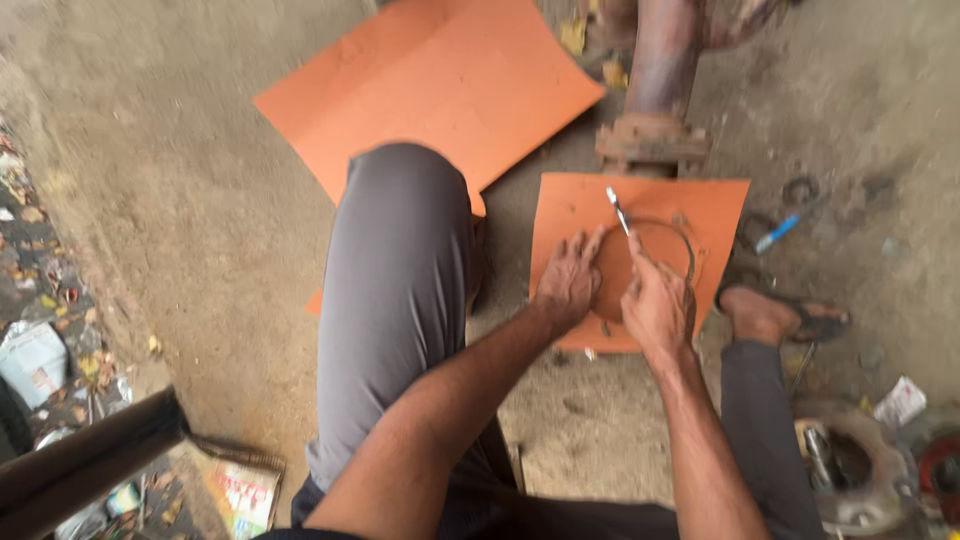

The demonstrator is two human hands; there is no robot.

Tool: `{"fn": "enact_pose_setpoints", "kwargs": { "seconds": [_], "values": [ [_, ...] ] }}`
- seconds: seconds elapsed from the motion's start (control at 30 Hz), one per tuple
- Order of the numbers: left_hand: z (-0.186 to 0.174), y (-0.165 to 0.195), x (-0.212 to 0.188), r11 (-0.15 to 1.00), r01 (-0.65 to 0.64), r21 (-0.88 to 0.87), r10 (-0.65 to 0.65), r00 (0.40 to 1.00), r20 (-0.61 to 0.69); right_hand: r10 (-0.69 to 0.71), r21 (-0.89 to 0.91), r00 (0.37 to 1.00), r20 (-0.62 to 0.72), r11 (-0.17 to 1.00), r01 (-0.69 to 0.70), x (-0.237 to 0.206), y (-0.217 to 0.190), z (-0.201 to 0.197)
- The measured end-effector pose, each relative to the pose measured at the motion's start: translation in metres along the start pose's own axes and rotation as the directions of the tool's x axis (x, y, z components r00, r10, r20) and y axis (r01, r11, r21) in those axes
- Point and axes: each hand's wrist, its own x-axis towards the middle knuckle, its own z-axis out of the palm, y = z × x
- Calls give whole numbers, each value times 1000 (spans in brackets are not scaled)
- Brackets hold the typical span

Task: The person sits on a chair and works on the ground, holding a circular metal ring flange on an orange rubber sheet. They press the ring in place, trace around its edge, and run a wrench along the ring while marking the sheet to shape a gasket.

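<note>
Person squats on bare ground, grey-trousered knee [400,290] raised on the left side, sandalled foot [775,315] out to the right.

Left hand [568,280] lies flat, fingers spread, pressing down on the small orange sheet [570,205] near its left edge. Right hand [655,300] is closed in a pinch around a thin metal tool [619,212] with its tip angled up and away, working along a circle scored [685,245] in the middle of that sheet.

Sheet looks thin, flexible and light, like gasket stock; likely to slide or buckle unless pinned flat, so the open palm beside the cut line seems the sound hold. It lies on the ground, far edge just against a rusty pipe flange [652,140].

Ground [180,170] is packed dirt, dusty. A larger orange sheet [440,85] lies beyond the knee, one corner curled. Blue-handled tool [777,233] near the small sheet's right edge. Litter [40,300] along the left margin.
</note>
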Motion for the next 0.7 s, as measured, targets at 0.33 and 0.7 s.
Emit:
{"fn": "enact_pose_setpoints", "kwargs": {
  "seconds": [0.33,0.7],
  "values": [
    [-11,6,-2,999,23,43,-24,1000,14,-86,-42,996,35,995,87,-11,10,-1],
    [-9,5,3,996,27,87,-38,991,125,-54,-33,997,60,998,56,-15,24,9]
  ]
}}
